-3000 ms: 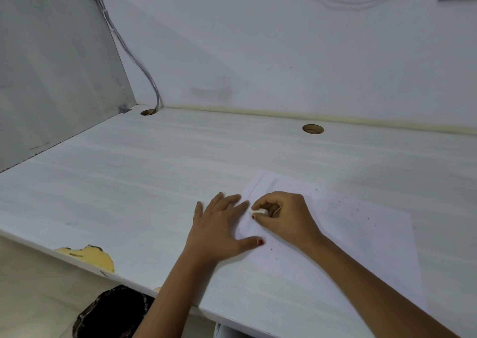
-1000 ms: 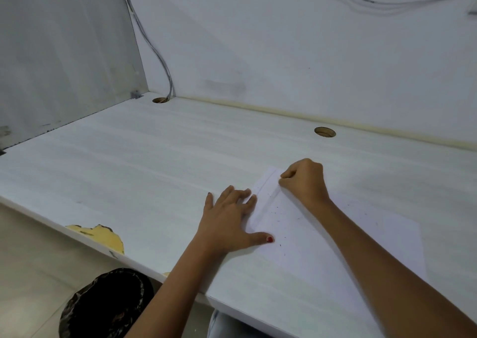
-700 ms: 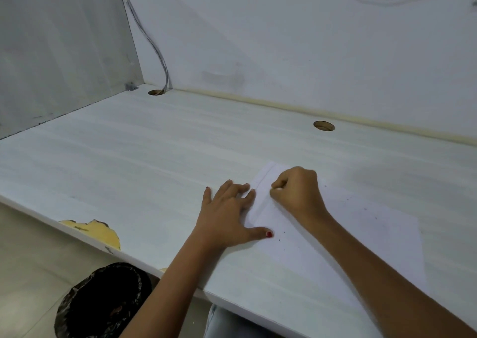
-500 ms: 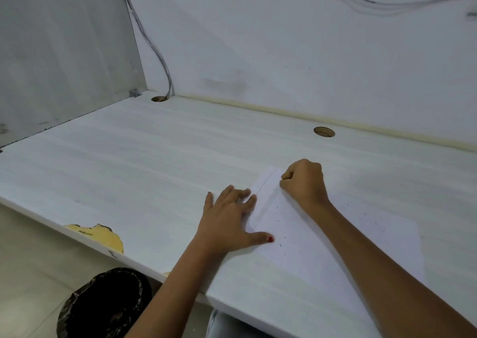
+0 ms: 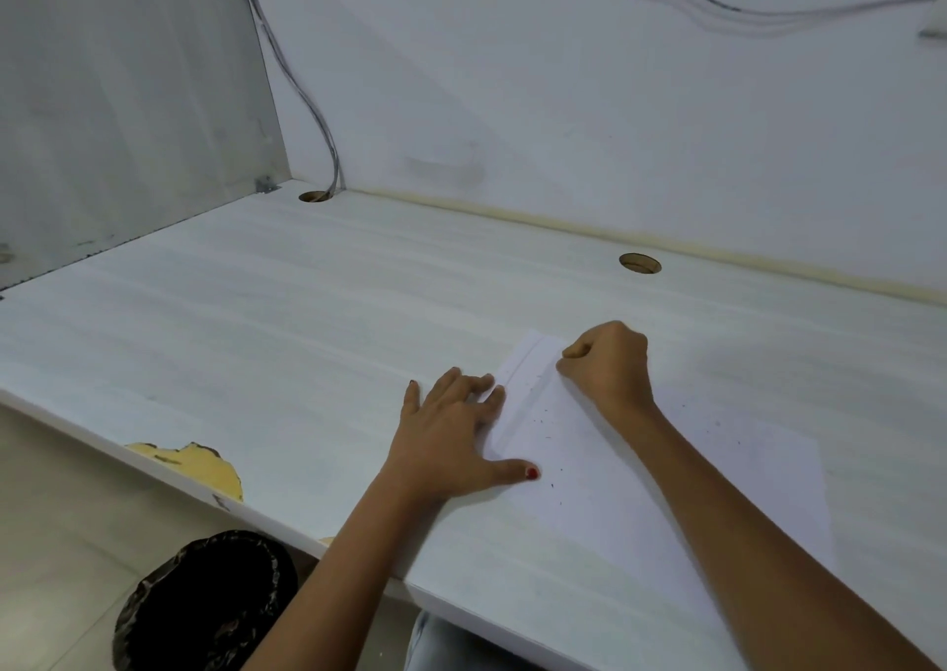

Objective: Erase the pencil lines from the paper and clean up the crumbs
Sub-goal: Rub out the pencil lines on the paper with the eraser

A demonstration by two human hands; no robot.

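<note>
A white sheet of paper (image 5: 666, 475) lies on the pale desk (image 5: 256, 322), right of centre. A faint pencil line (image 5: 522, 370) runs along its left edge. Dark eraser crumbs (image 5: 551, 427) speckle the sheet. My left hand (image 5: 451, 440) lies flat with spread fingers and presses the paper's left edge, the thumb on the sheet. My right hand (image 5: 607, 363) is curled into a fist at the paper's far left corner, pressed onto the sheet; the eraser is hidden inside its fingers.
A dark bin (image 5: 205, 604) stands on the floor below the desk's front edge, left of my left arm. The desk edge is chipped yellow (image 5: 194, 465). Two cable holes (image 5: 639, 263) (image 5: 314, 196) sit by the back wall, with a cable (image 5: 307, 91) running up from the left one.
My right hand has moved from beside the left hand up to the paper's far left corner, rubbing back and forth there. The left hand has stayed pressed on the paper's edge.
</note>
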